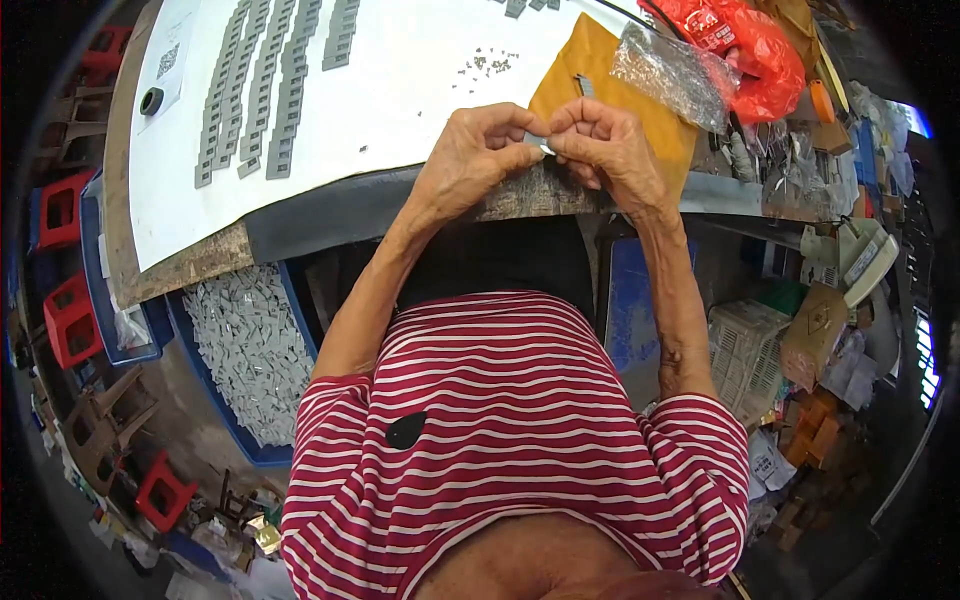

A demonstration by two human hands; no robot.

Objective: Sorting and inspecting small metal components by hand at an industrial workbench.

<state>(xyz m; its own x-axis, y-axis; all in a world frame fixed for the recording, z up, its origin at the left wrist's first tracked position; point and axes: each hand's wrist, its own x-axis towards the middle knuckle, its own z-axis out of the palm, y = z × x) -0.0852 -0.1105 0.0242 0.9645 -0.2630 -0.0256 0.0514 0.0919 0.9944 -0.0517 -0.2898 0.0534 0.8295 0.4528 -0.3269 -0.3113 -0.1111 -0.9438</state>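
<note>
Both my hands meet at the front edge of the table. My left hand (482, 150) pinches a small grey plastic piece (541, 142) between thumb and fingers. From the other side, my right hand (604, 145) closes on the same piece; its fingers hide much of it. Just beyond my right hand, another small grey piece (585, 86) lies on a yellow-orange envelope (567, 62). Tiny metal-looking parts (486, 65) are scattered on the white sheet past my left hand. Long rows of grey pieces (290, 90) lie farther left on the sheet.
A black tape roll (151, 101) sits at the table's left. Clear bubble wrap (672, 76) and a red plastic bag (765, 75) crowd the far right. Below the table, a blue bin (268, 456) holds many pale pieces. Red stools (72, 318) stand at left, a plastic crate (742, 355) at right.
</note>
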